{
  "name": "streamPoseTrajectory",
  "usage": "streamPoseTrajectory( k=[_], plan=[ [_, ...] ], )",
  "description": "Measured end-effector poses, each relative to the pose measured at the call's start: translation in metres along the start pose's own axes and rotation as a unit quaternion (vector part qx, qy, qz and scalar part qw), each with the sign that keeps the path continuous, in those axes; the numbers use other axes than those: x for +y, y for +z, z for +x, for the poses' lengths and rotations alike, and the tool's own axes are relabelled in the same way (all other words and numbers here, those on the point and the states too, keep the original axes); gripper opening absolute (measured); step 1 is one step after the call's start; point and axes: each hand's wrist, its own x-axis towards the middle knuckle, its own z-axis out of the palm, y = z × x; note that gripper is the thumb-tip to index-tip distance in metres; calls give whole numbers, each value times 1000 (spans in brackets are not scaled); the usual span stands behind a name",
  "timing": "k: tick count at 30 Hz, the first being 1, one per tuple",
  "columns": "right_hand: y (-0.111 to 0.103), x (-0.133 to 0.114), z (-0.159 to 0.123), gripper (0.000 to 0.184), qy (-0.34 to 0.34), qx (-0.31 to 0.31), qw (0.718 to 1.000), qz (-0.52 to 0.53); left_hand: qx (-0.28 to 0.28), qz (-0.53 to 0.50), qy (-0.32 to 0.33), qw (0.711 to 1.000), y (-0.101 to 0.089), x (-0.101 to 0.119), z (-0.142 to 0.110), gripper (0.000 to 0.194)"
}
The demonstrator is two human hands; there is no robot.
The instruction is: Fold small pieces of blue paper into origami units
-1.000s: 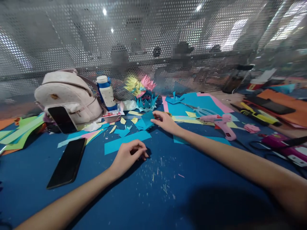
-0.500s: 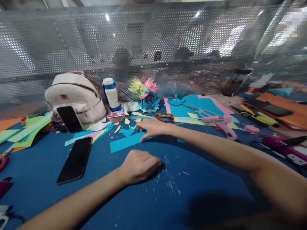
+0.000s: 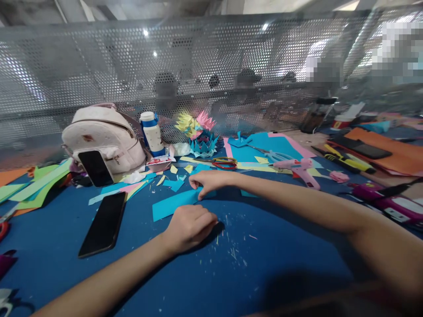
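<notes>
My right hand [image 3: 208, 181] reaches across the blue table and its curled fingertips press down on the right end of a light-blue paper strip [image 3: 172, 205]. My left hand [image 3: 190, 226] rests as a loose fist on the table just in front of that strip, its fingers curled under; nothing shows in it. Small blue and yellow paper scraps [image 3: 174, 180] lie just behind my right hand.
A black phone [image 3: 104, 223] lies at the left, another phone [image 3: 95, 168] leans on a white backpack [image 3: 101, 136]. A bottle [image 3: 151, 133], paper flowers [image 3: 200, 134], red scissors [image 3: 224, 164], blue scissors [image 3: 276, 155], a pink glue gun [image 3: 299, 169] and coloured sheets [image 3: 264, 145] stand behind. A perforated metal screen [image 3: 99, 70] closes the back.
My right hand let go of a blue paper piece farther back and came left and nearer, down onto the strip. My left hand closed into a fist and slid slightly right.
</notes>
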Motion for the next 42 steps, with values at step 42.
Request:
streamPoseTrajectory(
  k=[42],
  plan=[
    [61, 13, -61, 17, -94, 432, 866, 235, 139, -282, -249, 916, -6, -20, 16, 10]
  ],
)
